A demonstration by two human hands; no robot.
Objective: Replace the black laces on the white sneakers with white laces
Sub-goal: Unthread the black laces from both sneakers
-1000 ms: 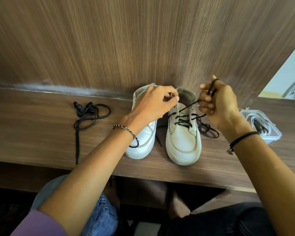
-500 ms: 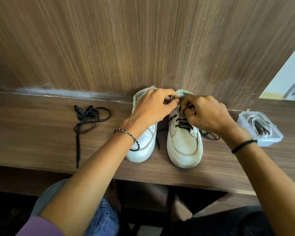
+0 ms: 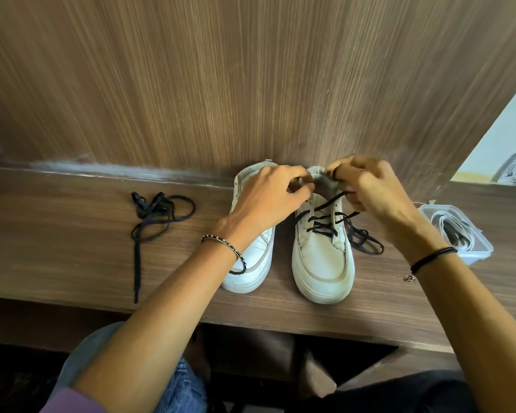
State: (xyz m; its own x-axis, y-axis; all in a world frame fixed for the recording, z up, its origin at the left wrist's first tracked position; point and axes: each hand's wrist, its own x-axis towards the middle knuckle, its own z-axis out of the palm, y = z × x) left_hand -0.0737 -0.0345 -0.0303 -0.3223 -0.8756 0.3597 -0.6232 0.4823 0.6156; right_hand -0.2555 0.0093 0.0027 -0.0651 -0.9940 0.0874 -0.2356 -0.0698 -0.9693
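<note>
Two white sneakers stand side by side on the wooden shelf (image 3: 72,257), toes toward me. The left sneaker (image 3: 251,263) has no lace. The right sneaker (image 3: 322,263) carries a loosened black lace (image 3: 322,225), its loose part trailing on the shelf to the right. My left hand (image 3: 268,198) pinches the right sneaker's collar. My right hand (image 3: 367,189) pinches the black lace above the top eyelets. A removed black lace (image 3: 155,216) lies in a tangle on the shelf at the left.
A clear plastic box (image 3: 459,234) holding white laces sits at the right on the shelf. A wood-grain wall (image 3: 251,84) rises directly behind the sneakers. My knees show below the shelf's front edge.
My right hand came down from a raised pull to the top of the right sneaker, then lifted a little, pinching the black lace. My left hand stayed on the collar.
</note>
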